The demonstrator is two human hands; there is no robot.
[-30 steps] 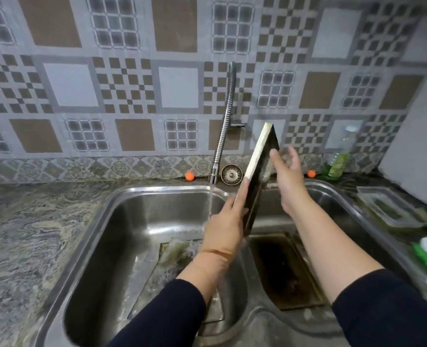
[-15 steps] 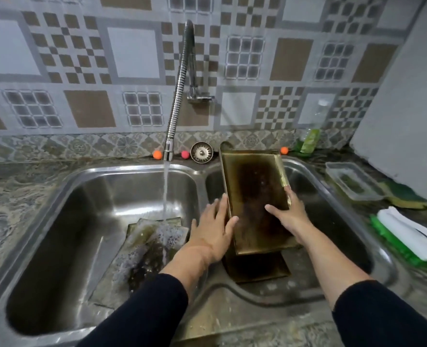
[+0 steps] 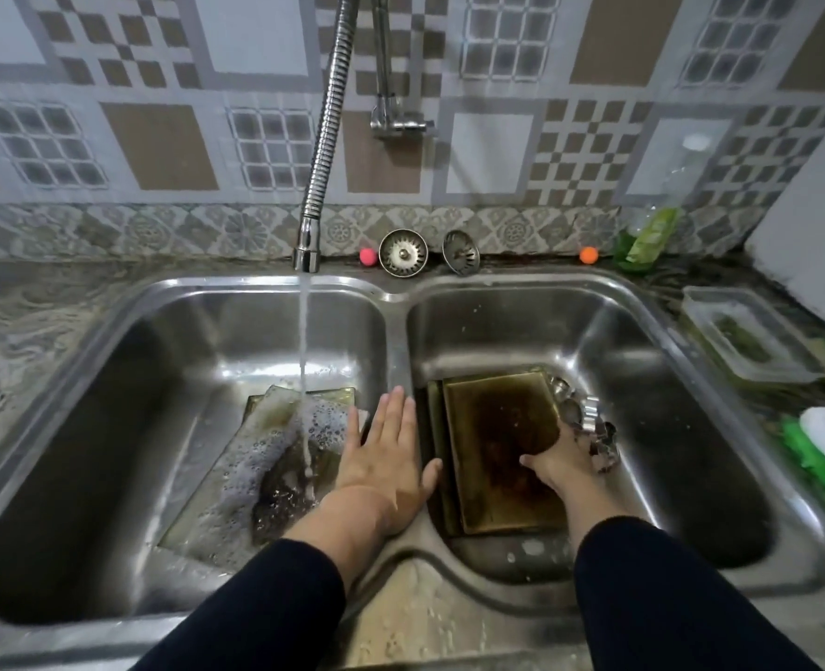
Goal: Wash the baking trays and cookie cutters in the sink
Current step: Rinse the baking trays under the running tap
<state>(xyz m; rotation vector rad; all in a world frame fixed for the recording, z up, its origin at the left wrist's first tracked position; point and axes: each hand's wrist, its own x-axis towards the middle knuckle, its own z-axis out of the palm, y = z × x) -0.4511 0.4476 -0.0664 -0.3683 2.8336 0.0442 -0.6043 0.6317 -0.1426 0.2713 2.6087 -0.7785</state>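
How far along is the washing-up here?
Early, it seems. Done: nothing looks clean yet. In hand: water from the tap runs onto a sudsy tray in the left basin; the right hand grips a browned tray lying in the right basin; the left hand is open. Left: that tray, one beneath it, and the cookie cutters.

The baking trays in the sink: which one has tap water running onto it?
The soapy metal baking tray in the left basin; the stained trays in the right basin lie outside the stream.
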